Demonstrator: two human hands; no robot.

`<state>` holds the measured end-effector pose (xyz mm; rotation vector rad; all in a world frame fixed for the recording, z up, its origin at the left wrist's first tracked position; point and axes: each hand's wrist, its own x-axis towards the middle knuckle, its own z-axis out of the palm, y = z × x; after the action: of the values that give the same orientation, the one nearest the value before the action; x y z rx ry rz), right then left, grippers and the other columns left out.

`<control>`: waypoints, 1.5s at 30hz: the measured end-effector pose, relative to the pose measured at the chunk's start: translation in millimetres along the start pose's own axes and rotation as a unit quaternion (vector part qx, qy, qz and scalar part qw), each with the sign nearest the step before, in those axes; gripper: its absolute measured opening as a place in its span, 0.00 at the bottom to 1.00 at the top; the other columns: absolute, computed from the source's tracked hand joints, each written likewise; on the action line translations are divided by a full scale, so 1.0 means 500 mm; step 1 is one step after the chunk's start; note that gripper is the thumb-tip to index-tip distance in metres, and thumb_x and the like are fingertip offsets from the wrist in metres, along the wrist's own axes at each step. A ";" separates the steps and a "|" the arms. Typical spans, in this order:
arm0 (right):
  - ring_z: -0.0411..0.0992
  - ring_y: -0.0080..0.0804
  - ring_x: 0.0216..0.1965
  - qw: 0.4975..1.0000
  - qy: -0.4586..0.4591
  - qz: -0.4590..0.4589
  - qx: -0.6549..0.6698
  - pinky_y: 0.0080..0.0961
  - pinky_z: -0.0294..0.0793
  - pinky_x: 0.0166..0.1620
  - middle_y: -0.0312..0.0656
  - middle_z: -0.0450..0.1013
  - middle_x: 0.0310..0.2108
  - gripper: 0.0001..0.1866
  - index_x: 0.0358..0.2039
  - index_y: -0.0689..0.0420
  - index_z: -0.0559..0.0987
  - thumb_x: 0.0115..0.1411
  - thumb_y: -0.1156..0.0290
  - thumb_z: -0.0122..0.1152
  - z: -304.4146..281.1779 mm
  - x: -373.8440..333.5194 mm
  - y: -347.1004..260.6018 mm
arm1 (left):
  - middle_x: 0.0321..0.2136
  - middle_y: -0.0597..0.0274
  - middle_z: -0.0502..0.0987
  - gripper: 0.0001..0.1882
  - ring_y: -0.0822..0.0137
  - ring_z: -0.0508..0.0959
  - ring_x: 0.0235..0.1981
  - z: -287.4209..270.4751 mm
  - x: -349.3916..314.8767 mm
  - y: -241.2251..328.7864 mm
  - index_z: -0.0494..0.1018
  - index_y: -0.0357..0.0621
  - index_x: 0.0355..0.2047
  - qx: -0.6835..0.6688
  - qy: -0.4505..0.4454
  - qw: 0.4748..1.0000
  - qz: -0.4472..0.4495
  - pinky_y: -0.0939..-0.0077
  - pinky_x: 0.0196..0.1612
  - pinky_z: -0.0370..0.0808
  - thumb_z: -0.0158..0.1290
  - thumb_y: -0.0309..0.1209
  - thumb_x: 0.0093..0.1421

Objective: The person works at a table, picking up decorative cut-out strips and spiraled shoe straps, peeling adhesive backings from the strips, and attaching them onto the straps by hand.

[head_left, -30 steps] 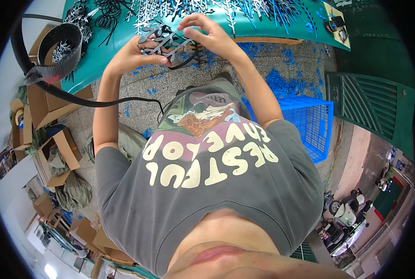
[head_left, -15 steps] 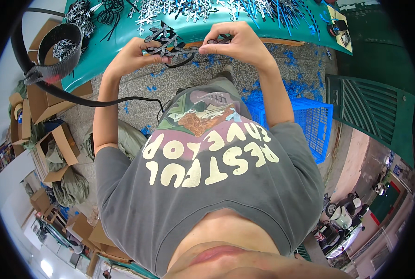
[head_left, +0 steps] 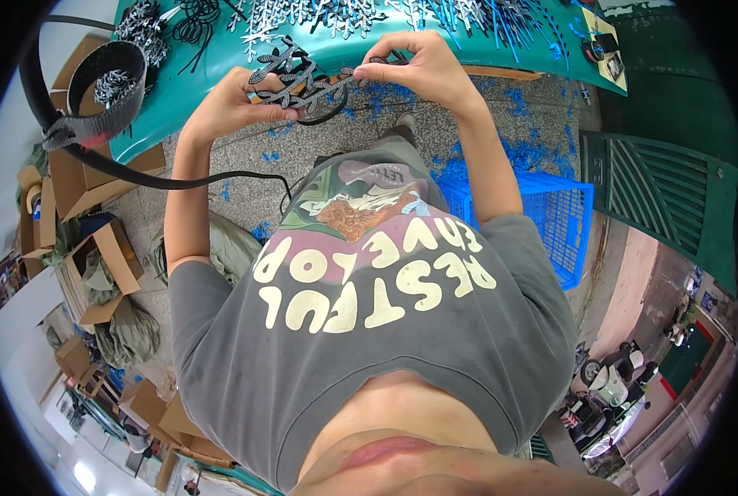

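A dark grey leaf-shaped trim strip (head_left: 312, 94) stretches between my two hands, just past the near edge of the green-topped table (head_left: 191, 95). My left hand (head_left: 235, 109) is closed on a bunched part of it, thumb on top. Farther along the strip, my right hand (head_left: 428, 73) pinches it between thumb and fingertips. A black band hangs in a curve under the leaves; whether it is part of the same strip I cannot tell.
Silver and black leaf pieces (head_left: 303, 18) and blue stems (head_left: 501, 25) lie along the table. A black ring holder (head_left: 129, 116) stands at left. Blue scraps litter the floor beside a blue plastic crate (head_left: 580, 236). Cardboard boxes (head_left: 108, 264) stand at left.
My right hand has moved slightly up and still pinches the strip. More leaves show spread between the hands, and the left hand's grip has shifted a little.
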<state>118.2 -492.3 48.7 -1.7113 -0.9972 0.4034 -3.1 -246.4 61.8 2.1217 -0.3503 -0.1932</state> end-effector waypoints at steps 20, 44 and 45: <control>0.65 0.30 0.49 0.972 -0.212 0.018 0.100 0.27 0.67 0.45 0.42 0.70 0.43 0.18 0.38 0.53 0.77 0.52 0.54 0.60 0.032 0.044 0.038 | 0.31 0.64 0.77 0.22 0.72 0.74 0.33 0.002 -0.016 -0.030 0.73 0.38 0.37 -0.127 -0.004 0.992 -0.009 0.75 0.40 0.71 0.64 0.21 0.39; 0.67 0.28 0.47 0.982 -0.164 0.032 0.092 0.26 0.66 0.50 0.37 0.72 0.41 0.17 0.41 0.54 0.75 0.58 0.57 0.52 0.013 0.076 0.078 | 0.29 0.66 0.76 0.13 0.75 0.71 0.29 -0.007 0.010 0.002 0.77 0.40 0.32 -0.070 0.004 0.996 -0.047 0.80 0.37 0.66 0.63 0.30 0.46; 0.68 0.28 0.46 0.967 -0.207 0.057 0.140 0.26 0.67 0.48 0.37 0.72 0.41 0.17 0.42 0.54 0.75 0.59 0.56 0.51 0.024 0.079 0.087 | 0.29 0.66 0.76 0.13 0.75 0.71 0.29 -0.008 0.008 0.000 0.77 0.40 0.32 -0.070 0.004 0.996 -0.045 0.80 0.37 0.66 0.63 0.30 0.46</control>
<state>151.5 -458.0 13.0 -1.4594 -1.0786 0.9622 2.0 -244.5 63.9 2.0002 -0.2283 -0.2542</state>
